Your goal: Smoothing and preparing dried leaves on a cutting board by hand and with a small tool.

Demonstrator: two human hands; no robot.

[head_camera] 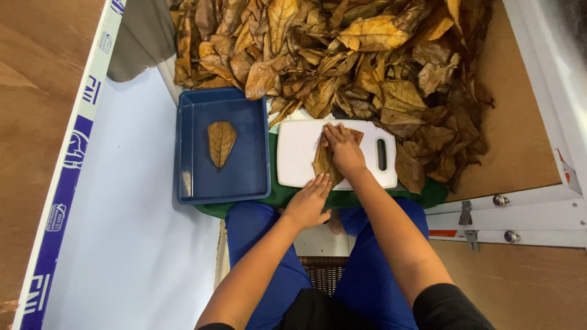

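A white cutting board (299, 153) lies on a green cloth across my lap. One brown dried leaf (322, 164) lies flat on it. My right hand (344, 150) presses down on the leaf's upper part with its fingers spread. My left hand (309, 201) rests on the leaf's lower tip at the board's near edge, fingers flat. Neither hand grips anything. To the left sits a blue plastic tray (251, 177) with a single dried leaf (221, 142) inside.
A large heap of dried brown leaves (342, 55) covers the surface beyond the board and tray. A white sheet with a blue-printed border (110, 244) lies at left. A metal-hinged white panel (520, 214) is at right.
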